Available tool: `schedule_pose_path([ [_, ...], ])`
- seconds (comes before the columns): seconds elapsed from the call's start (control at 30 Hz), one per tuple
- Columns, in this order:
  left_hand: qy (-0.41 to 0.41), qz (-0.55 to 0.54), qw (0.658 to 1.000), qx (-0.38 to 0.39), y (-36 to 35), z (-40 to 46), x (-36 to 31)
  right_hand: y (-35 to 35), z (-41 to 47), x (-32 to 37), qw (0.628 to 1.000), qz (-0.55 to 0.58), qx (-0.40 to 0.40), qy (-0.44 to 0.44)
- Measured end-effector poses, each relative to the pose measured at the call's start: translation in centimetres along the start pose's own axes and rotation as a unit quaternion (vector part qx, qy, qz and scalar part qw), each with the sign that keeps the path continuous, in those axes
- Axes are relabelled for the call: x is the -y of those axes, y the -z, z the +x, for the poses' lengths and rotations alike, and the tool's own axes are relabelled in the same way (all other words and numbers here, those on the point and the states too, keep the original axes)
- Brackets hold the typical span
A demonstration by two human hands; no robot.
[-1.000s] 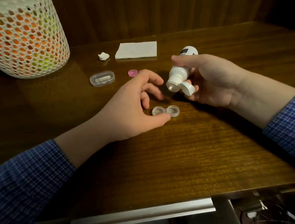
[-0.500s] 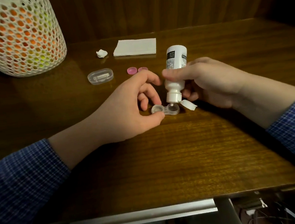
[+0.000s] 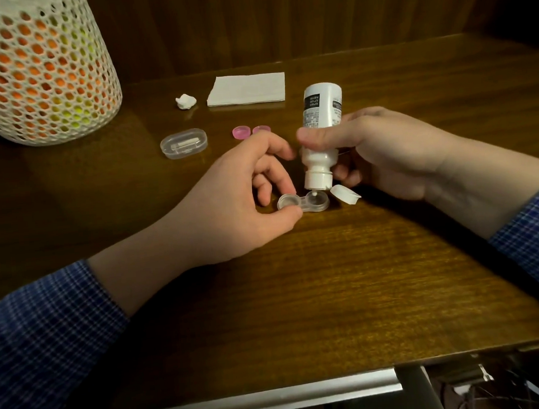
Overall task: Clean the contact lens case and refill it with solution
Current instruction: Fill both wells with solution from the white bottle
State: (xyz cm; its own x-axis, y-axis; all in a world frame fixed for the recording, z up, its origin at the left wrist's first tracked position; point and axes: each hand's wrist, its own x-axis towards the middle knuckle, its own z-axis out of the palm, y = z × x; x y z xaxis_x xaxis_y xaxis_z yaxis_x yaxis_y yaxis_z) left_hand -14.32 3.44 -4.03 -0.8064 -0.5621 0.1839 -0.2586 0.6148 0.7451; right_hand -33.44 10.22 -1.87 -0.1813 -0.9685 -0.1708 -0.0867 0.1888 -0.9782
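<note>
A clear two-well contact lens case [image 3: 303, 202] lies uncapped on the wooden table [image 3: 332, 280]. My left hand [image 3: 239, 203] pinches its left well between thumb and fingers. My right hand [image 3: 383, 150] grips a white solution bottle [image 3: 319, 136] turned upside down, its nozzle just over the right well and its flip cap [image 3: 344, 194] hanging open beside the case. Two pink caps [image 3: 251, 131] sit on the table behind my left hand.
A white mesh basket [image 3: 35, 71] of orange and yellow balls stands at the back left. A clear oval box [image 3: 183, 143], a crumpled white wad [image 3: 185, 100] and a folded white tissue [image 3: 246, 89] lie behind the hands. A dark wooden wall closes the back.
My right hand has tipped the bottle from a slant to upside down and lowered its nozzle to the case's right well. My left hand has kept its hold on the case.
</note>
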Motion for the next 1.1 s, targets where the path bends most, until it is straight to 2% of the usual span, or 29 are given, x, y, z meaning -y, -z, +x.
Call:
schedule_pose_path([
  [1.1, 0.001, 0.022, 1.000, 0.002, 0.31, 0.14, 0.26, 0.05, 0.09, 0.24, 0.997, 0.063, -0.005, -0.036],
])
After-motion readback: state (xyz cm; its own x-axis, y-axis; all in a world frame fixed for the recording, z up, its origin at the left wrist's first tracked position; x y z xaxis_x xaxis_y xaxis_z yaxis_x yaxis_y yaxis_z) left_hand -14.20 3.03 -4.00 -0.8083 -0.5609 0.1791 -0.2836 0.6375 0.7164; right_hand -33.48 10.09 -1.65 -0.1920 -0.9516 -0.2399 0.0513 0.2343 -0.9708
